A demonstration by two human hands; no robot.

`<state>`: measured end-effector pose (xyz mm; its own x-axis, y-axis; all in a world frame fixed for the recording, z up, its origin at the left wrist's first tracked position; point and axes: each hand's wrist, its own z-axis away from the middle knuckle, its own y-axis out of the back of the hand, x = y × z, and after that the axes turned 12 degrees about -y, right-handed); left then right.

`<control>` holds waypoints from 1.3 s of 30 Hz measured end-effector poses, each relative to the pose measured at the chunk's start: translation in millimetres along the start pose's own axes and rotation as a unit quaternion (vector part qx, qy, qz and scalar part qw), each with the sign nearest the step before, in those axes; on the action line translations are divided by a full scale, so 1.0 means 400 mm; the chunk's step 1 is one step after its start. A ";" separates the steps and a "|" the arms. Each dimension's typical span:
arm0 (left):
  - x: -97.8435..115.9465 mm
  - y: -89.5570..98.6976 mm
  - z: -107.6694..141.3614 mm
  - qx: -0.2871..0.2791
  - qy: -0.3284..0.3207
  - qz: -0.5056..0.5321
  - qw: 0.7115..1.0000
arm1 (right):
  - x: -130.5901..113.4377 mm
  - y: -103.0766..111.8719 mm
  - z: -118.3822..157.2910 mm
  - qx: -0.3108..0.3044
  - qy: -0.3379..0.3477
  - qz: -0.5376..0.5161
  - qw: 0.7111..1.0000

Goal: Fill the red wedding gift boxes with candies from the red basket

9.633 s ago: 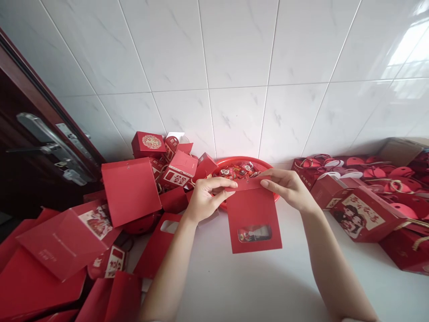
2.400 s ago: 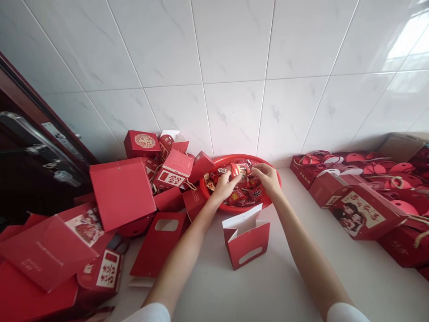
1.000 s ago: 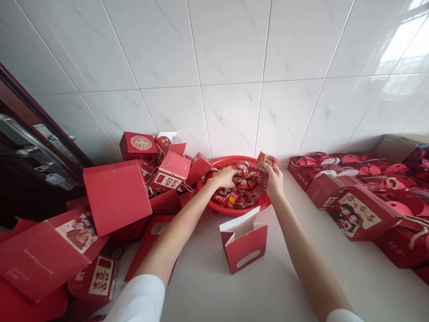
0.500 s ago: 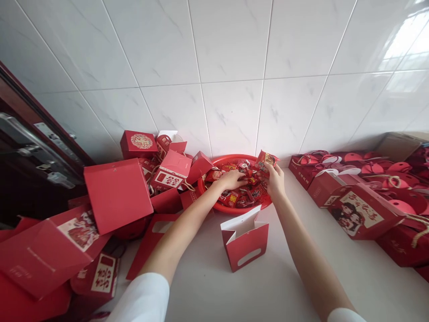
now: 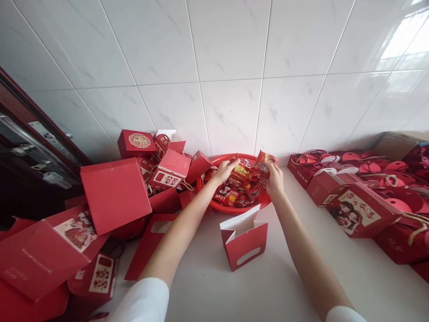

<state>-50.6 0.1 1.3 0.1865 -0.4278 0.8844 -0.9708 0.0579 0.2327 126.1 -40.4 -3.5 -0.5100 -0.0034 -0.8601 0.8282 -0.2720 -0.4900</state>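
A round red plastic basket (image 5: 219, 207) full of red-wrapped snack packets (image 5: 226, 197) stands against the wall. Over its left back part, my left hand (image 5: 225, 171) is closed, with a bit of red wrapper showing at its fingertips. My right hand (image 5: 275, 178) grips red snack packets (image 5: 266, 158) above the basket's right rim; how many is partly hidden by the fingers. In front of the basket, between my forearms, a red gift box (image 5: 246, 246) stands upright with its top open and its white inside showing. Neither hand touches this box.
Red cardboard boxes (image 5: 115, 192) lie in a loose heap on the left, some with rope handles. Closed red gift boxes (image 5: 363, 210) stand packed together on the right. White tiled wall (image 5: 231, 112) rises behind. A dark door with a metal handle (image 5: 30, 143) is at far left.
My left hand has moved from the middle of the basket toward its back left and closed its fingers. My right hand keeps hold of the packets, nearly in place. The view has shifted slightly.
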 end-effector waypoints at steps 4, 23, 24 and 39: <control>0.000 -0.002 -0.001 -0.007 -0.021 -0.010 1.000 | 0.000 0.002 -0.001 -0.018 -0.007 0.030 0.999; -0.025 -0.032 0.013 -0.171 -0.248 -0.236 0.924 | 0.010 0.011 0.009 -0.143 -0.048 0.099 0.984; -0.021 -0.033 0.014 -0.181 -0.248 -0.234 0.923 | 0.012 0.011 0.007 -0.138 -0.043 0.089 0.986; 0.005 -0.019 0.020 -0.320 -0.082 -0.390 0.860 | 0.010 0.012 -0.020 0.013 0.021 -0.090 0.996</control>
<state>-43.9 -8.7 -2.0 0.6675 -0.6805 0.3022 -0.2696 0.1574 0.9500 129.8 -34.1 -10.2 -0.6390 0.0868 -0.7643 0.7181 -0.2888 -0.6331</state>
